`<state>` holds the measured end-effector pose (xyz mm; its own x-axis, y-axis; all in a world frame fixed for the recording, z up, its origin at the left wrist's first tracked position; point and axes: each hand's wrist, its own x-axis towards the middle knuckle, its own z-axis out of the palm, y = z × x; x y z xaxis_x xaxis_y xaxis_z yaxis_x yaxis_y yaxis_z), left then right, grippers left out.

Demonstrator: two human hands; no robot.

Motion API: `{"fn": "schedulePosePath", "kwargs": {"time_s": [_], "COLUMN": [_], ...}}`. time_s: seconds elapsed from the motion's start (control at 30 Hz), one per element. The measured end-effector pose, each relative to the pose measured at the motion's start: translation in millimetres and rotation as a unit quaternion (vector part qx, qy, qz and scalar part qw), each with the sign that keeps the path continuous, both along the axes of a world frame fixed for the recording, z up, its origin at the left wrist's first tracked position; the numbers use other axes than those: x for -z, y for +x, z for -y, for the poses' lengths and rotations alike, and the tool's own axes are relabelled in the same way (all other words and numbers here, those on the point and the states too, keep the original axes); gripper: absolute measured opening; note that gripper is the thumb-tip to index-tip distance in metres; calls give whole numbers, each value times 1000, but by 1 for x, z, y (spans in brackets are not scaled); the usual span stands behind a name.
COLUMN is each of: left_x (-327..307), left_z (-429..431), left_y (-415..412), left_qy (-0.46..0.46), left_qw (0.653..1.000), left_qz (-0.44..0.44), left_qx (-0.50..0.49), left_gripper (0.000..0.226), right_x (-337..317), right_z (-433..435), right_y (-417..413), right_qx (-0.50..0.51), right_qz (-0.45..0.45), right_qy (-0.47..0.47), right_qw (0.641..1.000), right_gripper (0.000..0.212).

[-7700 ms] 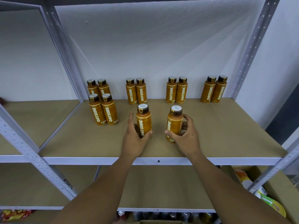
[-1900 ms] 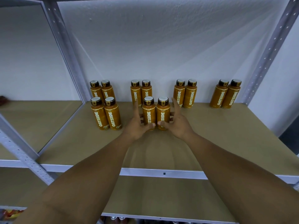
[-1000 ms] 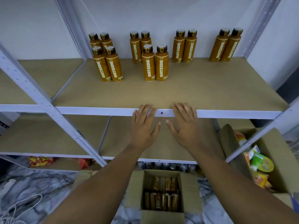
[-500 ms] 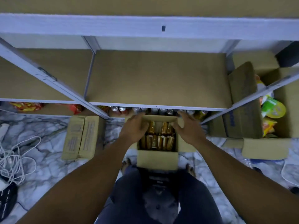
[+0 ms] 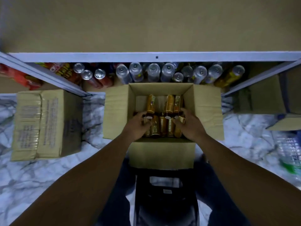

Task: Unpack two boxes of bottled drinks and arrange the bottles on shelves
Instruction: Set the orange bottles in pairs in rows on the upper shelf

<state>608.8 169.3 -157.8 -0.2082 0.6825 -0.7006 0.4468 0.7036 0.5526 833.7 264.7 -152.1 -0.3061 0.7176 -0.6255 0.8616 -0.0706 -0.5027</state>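
Down in the open box, left hand curled round the leftmost bottle, right hand round the rightmost bottle. Easily snagged on packed neighbours when lifting.

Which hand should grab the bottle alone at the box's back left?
Probably left. The left hand is at the box's left side, right in front of that lone bottle; the right hand is over by the right wall.

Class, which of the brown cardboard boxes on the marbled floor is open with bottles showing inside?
The middle brown cardboard box: its flaps are spread and golden bottles show inside. The left box is closed.
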Motion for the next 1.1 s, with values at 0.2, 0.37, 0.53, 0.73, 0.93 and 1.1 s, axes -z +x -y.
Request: {"fn": "schedulePosePath", "kwargs": {"time_s": [0.2,0.37,0.53,0.73,0.93,1.1], "left_x": [105,159,189,210,213,210], "left_z": [-23,-41,-50,-51,-48,-51], "left_y": [9,11,9,10,12,20], "left_qy": [43,65,69,84,103,79], "left_qw": [997,995,994,989,981,977], "left_qz": [25,9,-9,-11,2,-33], "left_qx": [-55,-77,-88,-121,-165,-194], "left_gripper": [64,72,76,84,89,91], "right_x": [98,147,170,174,174,177], "right_z": [-16,-27,-20,-20,-17,-17], "right_y": [-8,-14,-17,-10,-11,-9], "right_qx": [47,72,45,109,146,160], "right_qz": [-38,-49,-37,-152,-200,-197], "right_qy": [37,57,100,162,160,155], "right_qw": [997,995,993,969,956,955], "right_gripper": [69,71,67,60,60,62]}}
